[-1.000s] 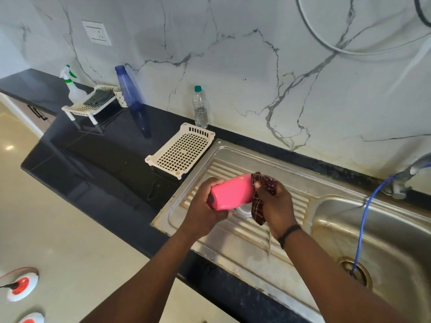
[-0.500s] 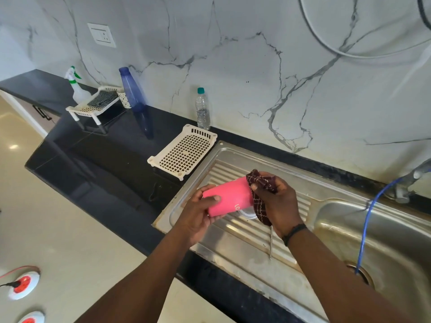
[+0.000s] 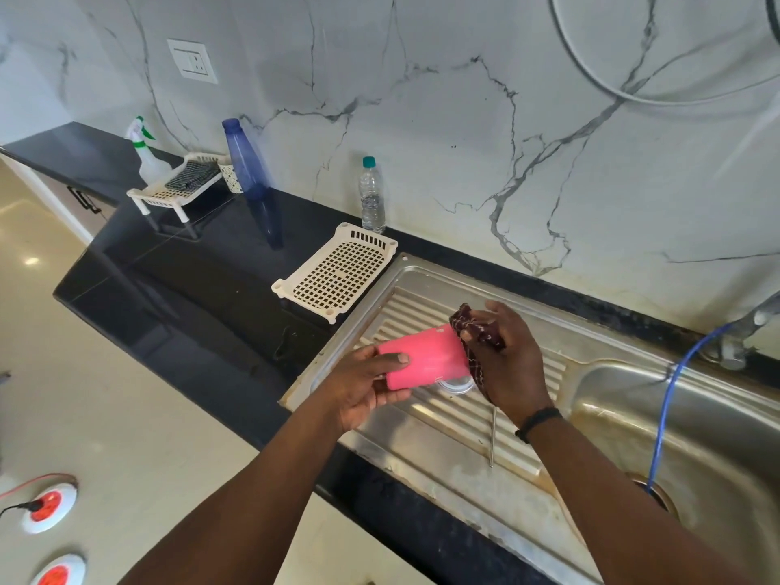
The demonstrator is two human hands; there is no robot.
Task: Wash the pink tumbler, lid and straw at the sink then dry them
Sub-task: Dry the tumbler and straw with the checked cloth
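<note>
Two bare forearms, no sleeves anywhere along their visible length. Left hand [image 3: 358, 384] bare: no ring on the visible fingers, no band at the wrist behind them. Right hand [image 3: 508, 365] likewise ringless where visible. One thin black wristband [image 3: 537, 420] circling the right wrist, just behind the hand, well back from the fingertips; plain, snug, no visible markings. Short, unpainted nail on the left thumb.

Your left hand [image 3: 358, 386] grips the pink tumbler [image 3: 422, 361] at its base, thumb on top. Your right hand [image 3: 510, 365] pinches a dark cloth [image 3: 477, 331] at the tumbler's mouth, forearms stretched forward.
</note>
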